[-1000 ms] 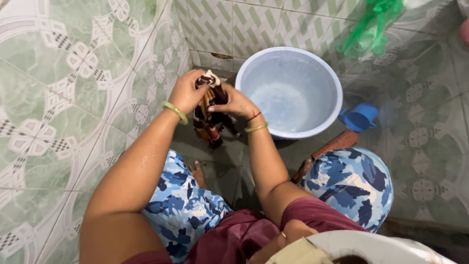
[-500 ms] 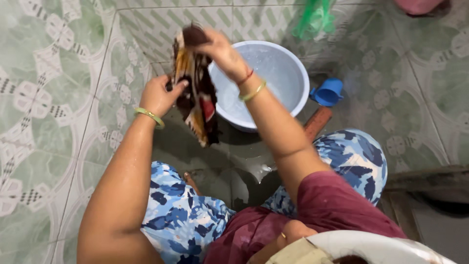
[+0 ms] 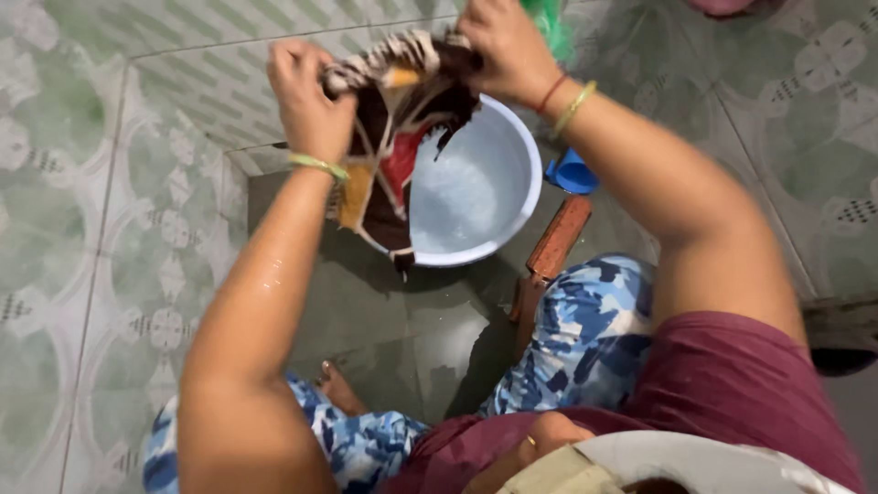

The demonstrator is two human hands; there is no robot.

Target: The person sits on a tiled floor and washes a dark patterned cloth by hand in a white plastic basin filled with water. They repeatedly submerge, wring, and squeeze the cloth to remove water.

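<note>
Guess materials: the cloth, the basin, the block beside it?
Cloth: woven or knit fabric, wet-looking; it drapes limp from the left hand and right hand, printed brown, red and orange.
Basin: probably moulded plastic; smooth pale-blue wall, thin rolled rim, dull sheen.
Block: likely wood, possibly brick; reddish-brown, matte, squared edges. Too blurred to settle.

Your left hand [image 3: 311,96] and right hand [image 3: 508,46] grip the wet patterned cloth [image 3: 393,155] stretched above the white basin [image 3: 485,197]; blue cup [image 3: 572,172] at three o'clock.
</note>
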